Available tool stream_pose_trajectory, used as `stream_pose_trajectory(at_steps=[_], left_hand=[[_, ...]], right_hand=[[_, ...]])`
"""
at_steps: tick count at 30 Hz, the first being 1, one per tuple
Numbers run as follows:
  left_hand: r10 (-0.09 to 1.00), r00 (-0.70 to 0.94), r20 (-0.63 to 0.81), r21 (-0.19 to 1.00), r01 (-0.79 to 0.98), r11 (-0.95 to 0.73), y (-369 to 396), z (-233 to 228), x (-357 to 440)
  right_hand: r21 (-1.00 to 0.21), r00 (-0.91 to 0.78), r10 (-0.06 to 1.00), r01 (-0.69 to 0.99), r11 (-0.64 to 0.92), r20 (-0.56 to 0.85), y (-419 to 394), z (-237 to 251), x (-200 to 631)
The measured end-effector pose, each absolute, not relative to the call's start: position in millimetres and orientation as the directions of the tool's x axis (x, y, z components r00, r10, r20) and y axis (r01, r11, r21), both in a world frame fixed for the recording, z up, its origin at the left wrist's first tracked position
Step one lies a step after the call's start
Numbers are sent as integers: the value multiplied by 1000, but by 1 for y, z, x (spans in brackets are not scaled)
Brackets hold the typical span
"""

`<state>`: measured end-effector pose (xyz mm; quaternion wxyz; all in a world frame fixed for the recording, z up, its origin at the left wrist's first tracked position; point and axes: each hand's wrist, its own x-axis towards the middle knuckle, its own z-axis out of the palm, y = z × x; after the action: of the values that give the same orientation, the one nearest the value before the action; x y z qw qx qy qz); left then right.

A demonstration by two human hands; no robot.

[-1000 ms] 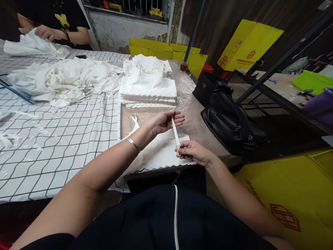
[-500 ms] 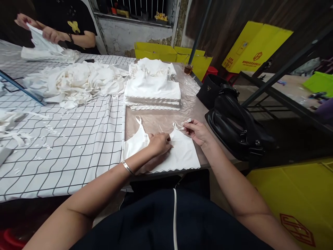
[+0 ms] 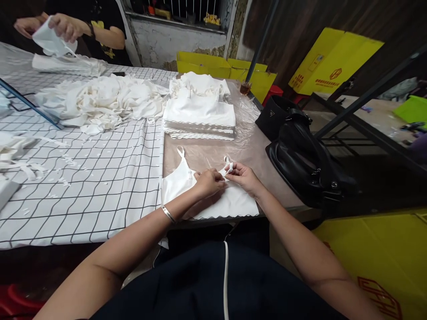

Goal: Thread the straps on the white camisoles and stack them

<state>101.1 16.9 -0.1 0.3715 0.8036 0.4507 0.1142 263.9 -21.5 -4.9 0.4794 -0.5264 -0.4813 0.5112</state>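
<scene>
A white camisole top (image 3: pixel 230 200) with thin straps and a wavy hem lies flat at the table edge in front of me. My left hand (image 3: pixel 210 183) rests on its neckline, fingers curled and pinching at the fabric near the right strap. Close beside it, my right hand (image 3: pixel 240 176) pinches the right shoulder strap (image 3: pixel 230 167) between thumb and fingers. The left strap (image 3: pixel 181 152) stands up in a loop, untouched. Just beyond the top is a stack of folded white tops (image 3: pixel 200 111).
A heap of loose white garments (image 3: pixel 110 100) covers part of the checked tablecloth (image 3: pixel 133 178). Black bags (image 3: pixel 300 151) sit at the right edge, near a glass of brown drink (image 3: pixel 245 87). Yellow boxes (image 3: pixel 333 62) stand behind. Across the table, a co-worker's hands (image 3: pixel 63 29) handle white fabric.
My right hand has moved left and inward with the strap, coming up to my left hand. The left hand stays on the neckline. The co-worker's fabric has shifted.
</scene>
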Motion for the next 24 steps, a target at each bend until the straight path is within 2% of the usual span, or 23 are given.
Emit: stream_pose_trajectory(at_steps=[18, 24], left_hand=[[823, 544, -165, 785, 578, -224, 15, 2, 100], [822, 540, -180, 766, 601, -227, 17, 0, 101]], right_hand=[[-995, 17, 1000, 99, -23, -21, -26, -12, 263], [-972, 14, 1000, 233, -13, -10, -27, -9, 271]])
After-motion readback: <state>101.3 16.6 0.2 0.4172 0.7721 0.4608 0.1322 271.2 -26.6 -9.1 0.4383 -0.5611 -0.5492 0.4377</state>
